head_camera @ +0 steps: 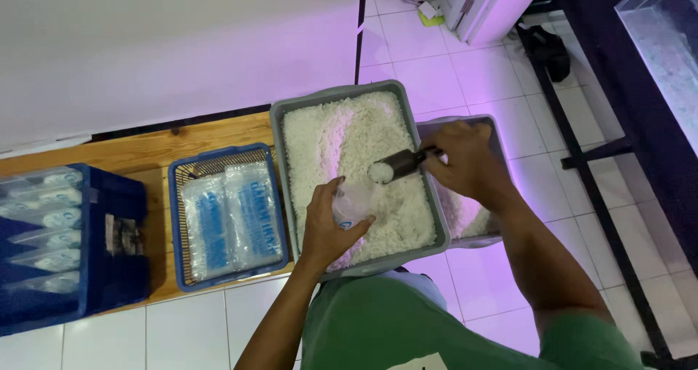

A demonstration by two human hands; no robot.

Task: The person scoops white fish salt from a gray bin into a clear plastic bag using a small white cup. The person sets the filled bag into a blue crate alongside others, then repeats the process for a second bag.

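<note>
White rice fills a grey tub (278, 134); right hand (465, 159) grips a metal scoop (396, 166), left hand (327, 221) clutches a clear bag (351, 201).

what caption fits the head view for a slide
Right hand tips a scoop of white grains toward a clear bag held by the left hand over a grey tub.

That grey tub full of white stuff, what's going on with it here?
A person in a green shirt is working over a grey tub filled with white grains. Their right hand holds a dark metal scoop loaded with grains, tipped toward a small clear plastic bag that their left hand holds open above the tub. Beside it, a blue basket holds flat clear bags, and a darker blue crate further left holds filled bags.
</note>
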